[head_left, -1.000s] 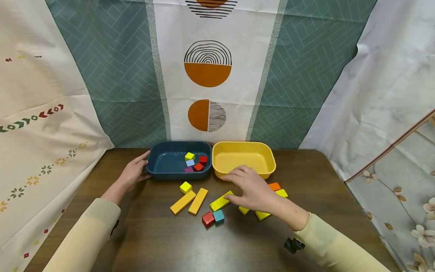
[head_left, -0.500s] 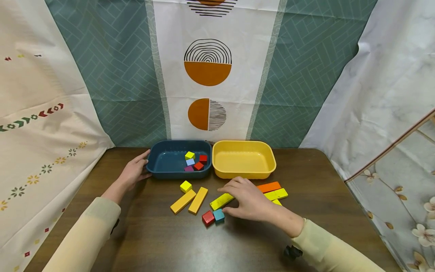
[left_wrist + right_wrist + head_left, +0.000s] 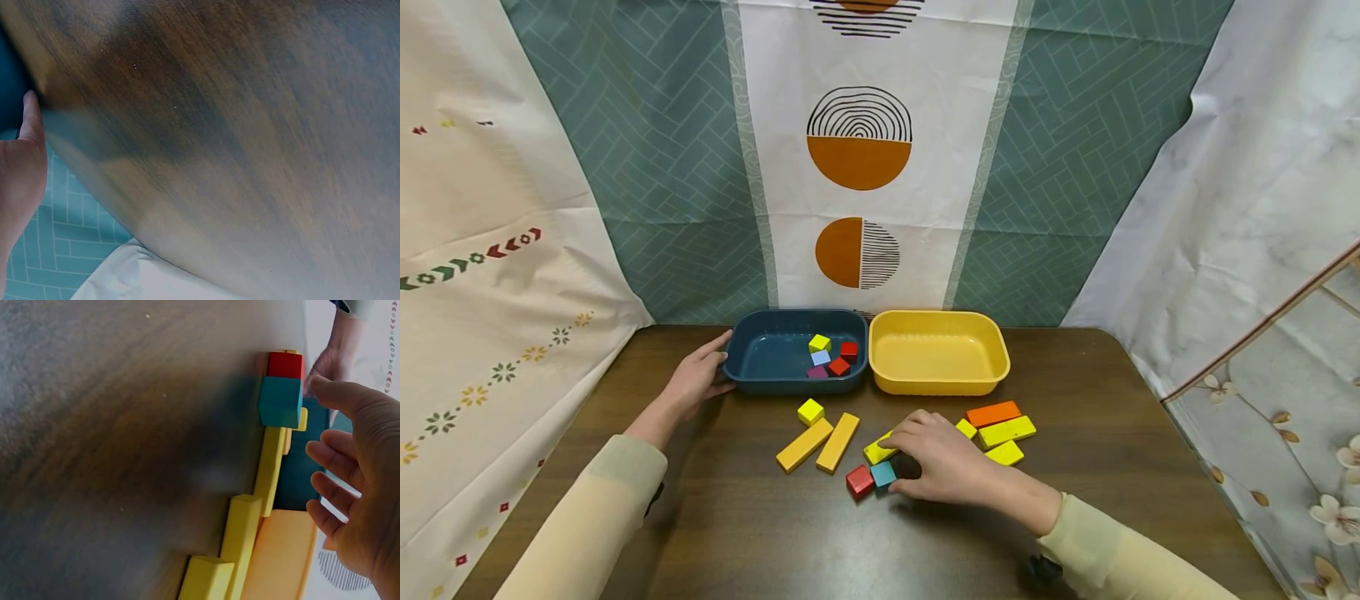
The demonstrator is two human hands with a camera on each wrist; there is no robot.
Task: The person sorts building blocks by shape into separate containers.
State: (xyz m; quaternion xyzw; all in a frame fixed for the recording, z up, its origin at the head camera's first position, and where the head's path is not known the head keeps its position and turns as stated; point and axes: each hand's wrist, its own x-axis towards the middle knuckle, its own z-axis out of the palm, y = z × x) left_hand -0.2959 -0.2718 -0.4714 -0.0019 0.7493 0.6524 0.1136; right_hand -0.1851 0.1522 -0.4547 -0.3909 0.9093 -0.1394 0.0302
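Observation:
My right hand (image 3: 943, 462) reaches low over the table, thumb and fingers spread and loosely bent. It is at the right side of a teal cube (image 3: 883, 475), and nothing is held. In the right wrist view a gap shows between the hand (image 3: 369, 469) and the teal cube (image 3: 280, 402). A red cube (image 3: 860, 482) sits against the teal one on its left. Just behind them lies a long yellow-green block (image 3: 877, 451), partly covered by my fingers. My left hand (image 3: 688, 383) touches the left end of a dark blue tray (image 3: 797, 387) with extended fingers.
Several small coloured cubes lie in the blue tray's right half. A yellow tray (image 3: 936, 387) stands beside it. Two orange-yellow blocks (image 3: 837, 443) and a yellow cube (image 3: 810, 412) lie left of centre. An orange block (image 3: 993, 413) and several yellow-green blocks (image 3: 1007, 431) lie to the right.
My right hand has moved toward me and lower, from above the yellow-green blocks to beside the teal cube. The left hand and the blocks have stayed in place.

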